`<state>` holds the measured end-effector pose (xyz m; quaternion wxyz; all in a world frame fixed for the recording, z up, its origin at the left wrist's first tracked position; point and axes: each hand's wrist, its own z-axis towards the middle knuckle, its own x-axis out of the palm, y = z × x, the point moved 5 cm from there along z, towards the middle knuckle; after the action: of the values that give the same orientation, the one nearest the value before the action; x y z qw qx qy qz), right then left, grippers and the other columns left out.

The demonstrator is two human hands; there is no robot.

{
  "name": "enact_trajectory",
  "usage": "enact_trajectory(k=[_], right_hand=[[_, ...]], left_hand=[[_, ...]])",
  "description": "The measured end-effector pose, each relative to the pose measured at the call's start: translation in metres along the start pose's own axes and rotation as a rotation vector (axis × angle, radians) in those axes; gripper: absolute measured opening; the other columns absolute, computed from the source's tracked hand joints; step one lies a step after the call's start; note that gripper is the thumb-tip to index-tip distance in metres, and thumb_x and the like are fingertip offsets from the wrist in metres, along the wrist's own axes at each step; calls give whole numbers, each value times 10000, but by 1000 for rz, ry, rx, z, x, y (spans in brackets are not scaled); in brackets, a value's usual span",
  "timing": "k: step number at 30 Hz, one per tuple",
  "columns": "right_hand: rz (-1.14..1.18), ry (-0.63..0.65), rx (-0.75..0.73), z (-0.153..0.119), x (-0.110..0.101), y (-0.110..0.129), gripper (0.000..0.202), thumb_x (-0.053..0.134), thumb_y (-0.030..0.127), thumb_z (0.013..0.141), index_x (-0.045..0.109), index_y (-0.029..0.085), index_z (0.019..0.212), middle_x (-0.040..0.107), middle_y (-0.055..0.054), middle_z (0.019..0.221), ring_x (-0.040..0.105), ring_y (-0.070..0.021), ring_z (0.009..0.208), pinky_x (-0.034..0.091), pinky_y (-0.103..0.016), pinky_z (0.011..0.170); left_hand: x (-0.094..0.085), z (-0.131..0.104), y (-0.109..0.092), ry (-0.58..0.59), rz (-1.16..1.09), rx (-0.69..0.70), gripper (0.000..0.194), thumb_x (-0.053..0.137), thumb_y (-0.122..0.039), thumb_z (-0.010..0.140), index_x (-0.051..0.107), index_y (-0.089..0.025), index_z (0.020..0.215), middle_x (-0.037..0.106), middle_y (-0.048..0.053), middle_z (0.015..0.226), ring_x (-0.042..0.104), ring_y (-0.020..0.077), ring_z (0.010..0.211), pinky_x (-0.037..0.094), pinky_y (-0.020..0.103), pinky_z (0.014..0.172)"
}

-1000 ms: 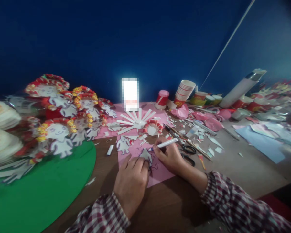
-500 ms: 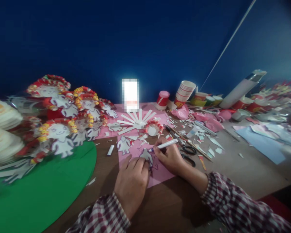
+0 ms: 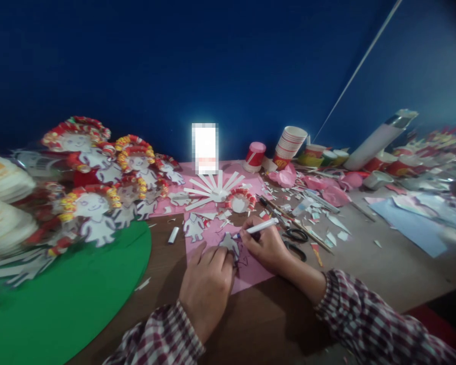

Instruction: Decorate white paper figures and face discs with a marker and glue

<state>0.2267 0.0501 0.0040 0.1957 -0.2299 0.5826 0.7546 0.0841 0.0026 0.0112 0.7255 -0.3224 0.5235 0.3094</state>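
My right hand [image 3: 264, 246] is closed round a white marker [image 3: 264, 225], its tip close to the edge of a small paper body cutout [image 3: 230, 244]. My left hand [image 3: 209, 276] lies flat, fingers stretched out over the cutout's lower left part and pressing it down. Underneath is a pink sheet [image 3: 203, 248] with dark pen lines on it. A second paper body cutout [image 3: 193, 228] with a dark outline rests on the sheet's upper left. To the left, on the table, lies a white marker cap [image 3: 173, 235].
Scissors [image 3: 295, 234] lie right of my right hand, among paper scraps [image 3: 331, 238]. A fan of white strips [image 3: 213, 192] and a red-and-white ring [image 3: 240, 202] are ahead. Paper dolls [image 3: 95, 213] stand left by a green disc [image 3: 99, 299]. Paper cups [image 3: 290, 142] stand behind.
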Motion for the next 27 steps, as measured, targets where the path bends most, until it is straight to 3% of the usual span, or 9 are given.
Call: enact_trajectory(k=[27], right_hand=[[19,15,-12,0,1,3,75,535,224,802,531,183,740,490,42,590,421,-96,539,321,-211,512]], left_hand=[[-1,0,-1,-16,8,8,156,509,-149,857,632,-154,953,644,67,956,577,232,930,395,479,967]])
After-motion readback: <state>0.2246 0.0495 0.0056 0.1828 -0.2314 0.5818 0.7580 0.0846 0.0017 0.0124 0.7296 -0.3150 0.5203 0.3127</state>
